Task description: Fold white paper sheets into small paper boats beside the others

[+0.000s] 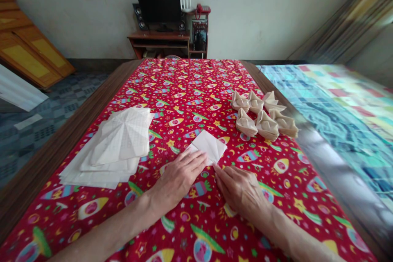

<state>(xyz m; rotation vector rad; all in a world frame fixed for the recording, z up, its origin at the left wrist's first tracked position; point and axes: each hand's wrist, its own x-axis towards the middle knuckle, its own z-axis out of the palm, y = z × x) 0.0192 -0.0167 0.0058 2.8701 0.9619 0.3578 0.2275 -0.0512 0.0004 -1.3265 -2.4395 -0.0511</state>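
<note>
A small square of folded white paper (210, 145) lies on the red patterned cloth in front of me, one corner pointing away. My left hand (184, 168) rests on its left side, fingers stretched out flat and covering part of it. At the near right edge, my right hand (239, 183) has its fingers pressed together with the tips at the paper's near corner. To the left is a loose stack of creased paper sheets (123, 137). Several folded paper pieces with pointed tips (266, 125) stand in two rows to the right.
The red cloth (196, 90) covers a wooden-edged table or bed (101, 102). Beyond it, a monitor (159, 6) stands on a brown desk (159, 37) by the wall. A patterned bedspread (325, 102) lies to the right, and a wooden cabinet (30, 49) is at the far left.
</note>
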